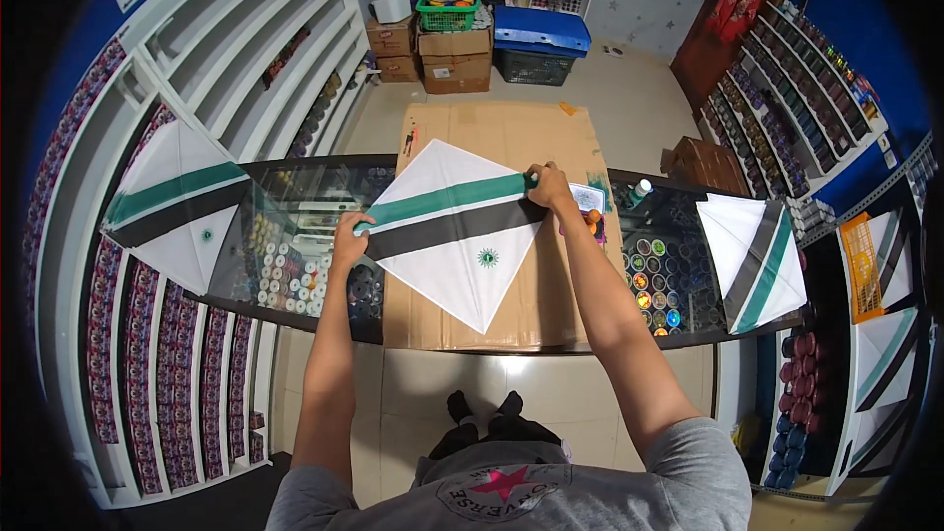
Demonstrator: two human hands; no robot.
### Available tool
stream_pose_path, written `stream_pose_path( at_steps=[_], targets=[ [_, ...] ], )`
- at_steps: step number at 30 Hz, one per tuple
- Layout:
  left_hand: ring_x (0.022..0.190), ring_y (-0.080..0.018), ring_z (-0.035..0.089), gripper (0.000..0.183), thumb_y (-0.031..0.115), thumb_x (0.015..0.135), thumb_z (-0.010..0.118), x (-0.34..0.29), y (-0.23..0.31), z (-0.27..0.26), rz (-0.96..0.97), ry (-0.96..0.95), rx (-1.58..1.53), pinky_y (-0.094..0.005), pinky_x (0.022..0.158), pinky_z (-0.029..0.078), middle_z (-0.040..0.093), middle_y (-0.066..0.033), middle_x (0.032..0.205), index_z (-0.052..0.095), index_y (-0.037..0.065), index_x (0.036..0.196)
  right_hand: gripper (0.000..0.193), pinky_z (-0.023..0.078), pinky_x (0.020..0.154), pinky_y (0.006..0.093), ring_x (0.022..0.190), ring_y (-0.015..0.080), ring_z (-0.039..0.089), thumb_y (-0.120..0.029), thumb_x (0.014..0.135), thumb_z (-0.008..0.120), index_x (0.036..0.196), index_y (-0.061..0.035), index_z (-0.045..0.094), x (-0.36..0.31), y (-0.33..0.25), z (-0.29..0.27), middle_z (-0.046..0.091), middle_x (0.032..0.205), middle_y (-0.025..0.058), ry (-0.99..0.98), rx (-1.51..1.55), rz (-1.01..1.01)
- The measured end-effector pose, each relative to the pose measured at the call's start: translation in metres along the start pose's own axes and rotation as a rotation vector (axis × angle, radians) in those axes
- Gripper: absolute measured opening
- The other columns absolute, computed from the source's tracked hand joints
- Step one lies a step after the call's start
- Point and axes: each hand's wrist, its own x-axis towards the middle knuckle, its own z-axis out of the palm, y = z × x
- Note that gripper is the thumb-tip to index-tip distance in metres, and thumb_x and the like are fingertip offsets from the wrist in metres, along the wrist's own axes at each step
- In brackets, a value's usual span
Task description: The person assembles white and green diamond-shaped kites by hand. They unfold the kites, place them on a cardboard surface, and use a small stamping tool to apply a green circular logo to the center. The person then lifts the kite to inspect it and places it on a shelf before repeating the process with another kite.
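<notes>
A white diamond-shaped paper kite [433, 278], with a green band, a black band and a small round green emblem, is held over a flat cardboard sheet [413, 326]. My left hand [351, 237] grips its left corner, fingers closed on the edge. At the right corner my right hand [550, 186] pinches the kite where the green band ends. Just beyond my right wrist lie a small white tray [587, 199] and an orange item [593, 218], partly hidden by my forearm. A small white-capped green bottle [639, 191] stands farther right.
The cardboard lies across a glass-topped counter [285, 199] with spools and round discs inside. Similar kites rest at the left end [175, 205] and in a stack at the right end [744, 254]. Shelves [246, 69] line the left wall; cardboard boxes [456, 75] stand at the back.
</notes>
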Motion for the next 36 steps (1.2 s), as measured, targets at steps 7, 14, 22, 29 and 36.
stream_pose_path(
  at_steps=[7,14,22,29,36],
  targets=[
    [0.106,-0.0292,0.055,0.026,-0.011,0.07,0.057,-0.006,0.004,0.0,0.007,0.059,-0.081,-0.0352,0.095,0.041,0.059,-0.0119,0.103,0.067,0.005,0.088,0.036,0.05,0.085,0.0379,0.094,0.0322,0.063,-0.012,0.061,0.068,0.097,-0.0118,0.069,0.003,0.012,0.002,0.067,0.095,0.0162,-0.033,0.094,0.01],
    [0.104,-0.0273,0.056,0.024,-0.012,0.071,0.056,-0.006,0.014,-0.014,0.058,0.168,-0.129,-0.0338,0.093,0.041,0.058,-0.0119,0.101,0.068,0.002,0.088,0.03,0.05,0.081,0.0378,0.098,0.0286,0.064,-0.017,0.063,0.073,0.092,-0.0158,0.069,-0.009,0.004,-0.014,0.069,0.095,0.0123,-0.059,0.182,0.05],
    [0.101,-0.0269,0.057,0.021,-0.011,0.071,0.057,-0.003,0.051,-0.04,0.121,0.246,-0.172,-0.0336,0.092,0.042,0.059,-0.0119,0.1,0.067,0.002,0.086,0.031,0.051,0.076,0.0354,0.084,0.0272,0.066,-0.011,0.06,0.074,0.091,-0.0104,0.069,-0.018,0.003,-0.058,0.069,0.088,0.0131,0.1,0.343,-0.157],
    [0.101,-0.0221,0.059,0.016,-0.005,0.077,0.058,0.017,0.088,-0.073,0.198,0.309,-0.246,-0.0309,0.089,0.042,0.063,-0.0091,0.104,0.067,0.001,0.09,0.03,0.051,0.076,0.0353,0.082,0.0279,0.066,-0.01,0.061,0.072,0.091,-0.0097,0.069,-0.022,-0.015,-0.122,0.069,0.086,0.0125,0.223,0.342,-0.237],
    [0.093,-0.015,0.059,0.014,-0.004,0.084,0.054,0.033,0.128,-0.107,0.252,0.319,-0.279,-0.0268,0.084,0.042,0.064,-0.0057,0.098,0.066,-0.001,0.092,0.026,0.05,0.075,0.0372,0.08,0.0295,0.064,-0.007,0.066,0.069,0.092,-0.0037,0.066,-0.035,-0.034,-0.174,0.067,0.086,0.0154,0.403,0.307,-0.317]
  ],
)
